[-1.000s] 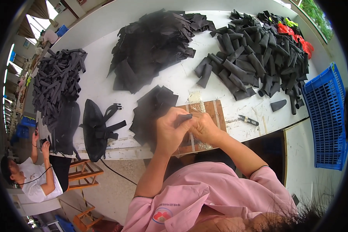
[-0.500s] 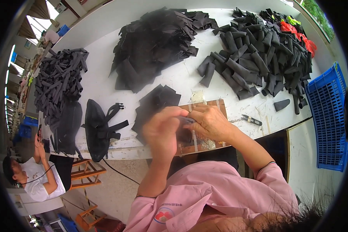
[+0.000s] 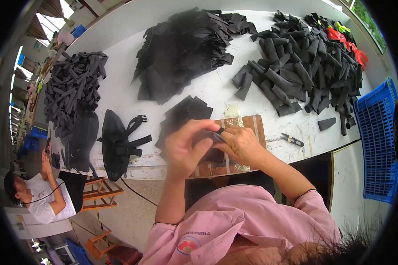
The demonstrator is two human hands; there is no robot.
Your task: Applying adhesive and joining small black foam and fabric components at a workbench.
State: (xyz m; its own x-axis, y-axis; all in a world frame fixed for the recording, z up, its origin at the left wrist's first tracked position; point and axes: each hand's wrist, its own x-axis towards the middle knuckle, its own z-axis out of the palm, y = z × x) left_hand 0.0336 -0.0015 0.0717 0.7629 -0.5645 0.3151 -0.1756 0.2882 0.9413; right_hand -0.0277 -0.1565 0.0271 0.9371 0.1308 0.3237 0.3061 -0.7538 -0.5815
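Observation:
A small dark fabric piece (image 3: 216,136) is held up between my hands over a brown board (image 3: 256,128) at the table's front edge. My right hand (image 3: 243,145) pinches it between thumb and fingers. My left hand (image 3: 184,148) curves round its other side, fingertips meeting the right hand, thumb along the piece. Part of it is hidden by the fingers. Beneath and behind my left hand lies a small stack of black fabric pieces (image 3: 188,110). Thread snips (image 3: 292,140) lie right of the board.
Farther back lies a large heap of flat black pieces (image 3: 177,53). Rolled dark tubes (image 3: 296,66) fill the right, narrower ones (image 3: 73,88) the left. A black strapped pouch (image 3: 114,145) lies left. A blue crate (image 3: 378,141) stands right; a person (image 3: 48,194) sits left.
The view has shifted slightly, so the table's things sit a little farther right. My left hand, blurred before, is now sharper, and its thumb and fingers are spread wider around the fabric piece.

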